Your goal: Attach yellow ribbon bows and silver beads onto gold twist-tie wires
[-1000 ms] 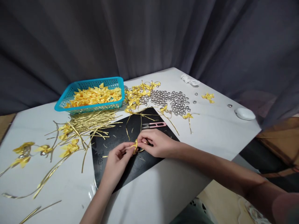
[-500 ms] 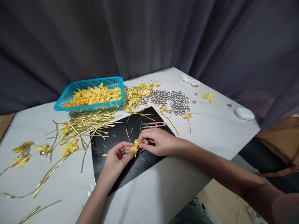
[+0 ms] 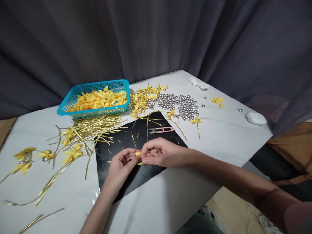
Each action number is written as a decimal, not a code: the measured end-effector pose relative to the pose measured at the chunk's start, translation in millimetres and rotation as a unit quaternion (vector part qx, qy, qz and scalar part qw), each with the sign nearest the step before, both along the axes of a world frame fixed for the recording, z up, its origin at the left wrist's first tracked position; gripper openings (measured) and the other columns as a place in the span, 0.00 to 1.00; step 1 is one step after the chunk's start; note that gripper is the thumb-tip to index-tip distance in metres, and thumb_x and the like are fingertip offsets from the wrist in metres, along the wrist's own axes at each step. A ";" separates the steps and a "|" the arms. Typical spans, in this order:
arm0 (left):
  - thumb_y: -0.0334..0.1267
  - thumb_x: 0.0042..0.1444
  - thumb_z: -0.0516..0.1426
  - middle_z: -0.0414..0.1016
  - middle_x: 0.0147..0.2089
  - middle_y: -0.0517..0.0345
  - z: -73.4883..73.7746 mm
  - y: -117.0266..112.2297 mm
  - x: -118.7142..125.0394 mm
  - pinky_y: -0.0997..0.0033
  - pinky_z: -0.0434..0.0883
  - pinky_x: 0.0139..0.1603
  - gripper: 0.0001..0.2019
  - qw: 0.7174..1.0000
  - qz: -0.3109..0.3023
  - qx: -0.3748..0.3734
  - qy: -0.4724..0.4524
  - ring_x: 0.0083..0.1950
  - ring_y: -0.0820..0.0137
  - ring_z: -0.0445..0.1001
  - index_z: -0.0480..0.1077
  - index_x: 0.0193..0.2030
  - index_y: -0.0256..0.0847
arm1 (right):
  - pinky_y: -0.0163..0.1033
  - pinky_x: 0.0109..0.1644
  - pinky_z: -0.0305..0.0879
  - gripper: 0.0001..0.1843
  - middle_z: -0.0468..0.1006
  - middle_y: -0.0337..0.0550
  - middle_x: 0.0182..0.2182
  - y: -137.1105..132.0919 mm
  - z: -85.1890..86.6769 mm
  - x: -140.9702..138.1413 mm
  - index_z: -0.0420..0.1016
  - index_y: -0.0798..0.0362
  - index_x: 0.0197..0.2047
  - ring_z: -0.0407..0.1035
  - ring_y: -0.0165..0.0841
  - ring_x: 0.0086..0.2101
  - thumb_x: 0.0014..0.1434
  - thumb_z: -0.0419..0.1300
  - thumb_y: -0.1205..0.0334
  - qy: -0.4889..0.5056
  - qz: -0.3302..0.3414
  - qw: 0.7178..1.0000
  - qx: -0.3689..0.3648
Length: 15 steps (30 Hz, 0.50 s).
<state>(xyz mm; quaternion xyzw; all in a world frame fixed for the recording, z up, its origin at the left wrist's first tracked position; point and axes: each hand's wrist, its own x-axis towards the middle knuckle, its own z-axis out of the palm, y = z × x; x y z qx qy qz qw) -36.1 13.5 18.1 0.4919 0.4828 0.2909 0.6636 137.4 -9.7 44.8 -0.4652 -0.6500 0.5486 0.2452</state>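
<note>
Over the black mat (image 3: 109,182), my left hand (image 3: 123,164) pinches a small yellow ribbon bow (image 3: 137,154), most of it hidden by the fingers. My right hand (image 3: 161,152) is closed at the bow's right side, its thumb and forefinger pressed together on the bow's edge; whatever else lies in its curled fingers is hidden. Pink-handled thread snips (image 3: 161,130) lie on the mat just beyond my right hand. Behind my hands, thin gold cords (image 3: 133,131) stretch across the mat's far part.
A blue basket (image 3: 92,113) full of yellow bows stands at the back left, with a pile of gold cords (image 3: 97,125) before it. Silver beads (image 3: 186,107) cover the back middle. A white case (image 3: 255,119) and crumpled tissue (image 3: 198,83) sit at the right. Finished-looking bows (image 3: 73,153) lie left.
My right hand has shifted slightly down and left and turned, its fingers now closing against the bow. The bow is more covered than before. My left hand has hardly moved.
</note>
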 end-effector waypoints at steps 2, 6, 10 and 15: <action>0.35 0.38 0.64 0.77 0.25 0.61 0.7 -0.1 0.3 0.82 0.68 0.34 0.07 1.000 -0.001 -0.004 0.002 0.30 0.76 0.73 0.73 0.27 0.37 | 0.27 0.23 0.47 0.06 0.59 0.32 0.20 1.4 -4.8 -0.6 0.70 0.59 0.31 0.49 0.20 0.20 0.55 0.57 0.63 -0.048 -0.052 0.996 0.054; 0.35 0.38 0.65 0.77 0.27 0.60 3.1 -0.4 0.7 0.81 0.68 0.34 0.08 1.000 0.004 -0.016 0.014 0.29 0.75 0.73 0.73 0.27 0.37 | 0.28 0.25 0.48 0.04 0.62 0.34 0.21 2.2 -13.2 -1.3 0.70 0.59 0.29 0.52 0.21 0.22 0.53 0.57 0.67 -0.090 -0.091 0.987 0.102; 0.37 0.39 0.64 0.77 0.27 0.59 5.4 -0.5 -0.6 0.79 0.68 0.34 0.08 1.000 -0.006 -0.010 0.023 0.30 0.73 0.72 0.74 0.28 0.37 | 0.28 0.25 0.48 0.03 0.63 0.34 0.21 0.2 -13.3 -2.5 0.71 0.58 0.28 0.53 0.21 0.21 0.52 0.57 0.68 -0.108 -0.077 0.984 0.115; 0.37 0.40 0.62 0.75 0.26 0.60 6.3 -1.4 -1.5 0.78 0.66 0.33 0.06 0.999 -0.017 0.008 0.033 0.29 0.74 0.70 0.73 0.27 0.37 | 0.28 0.26 0.49 0.03 0.63 0.34 0.22 -0.6 -15.1 -4.4 0.70 0.58 0.29 0.53 0.20 0.21 0.53 0.57 0.68 -0.130 -0.100 0.977 0.133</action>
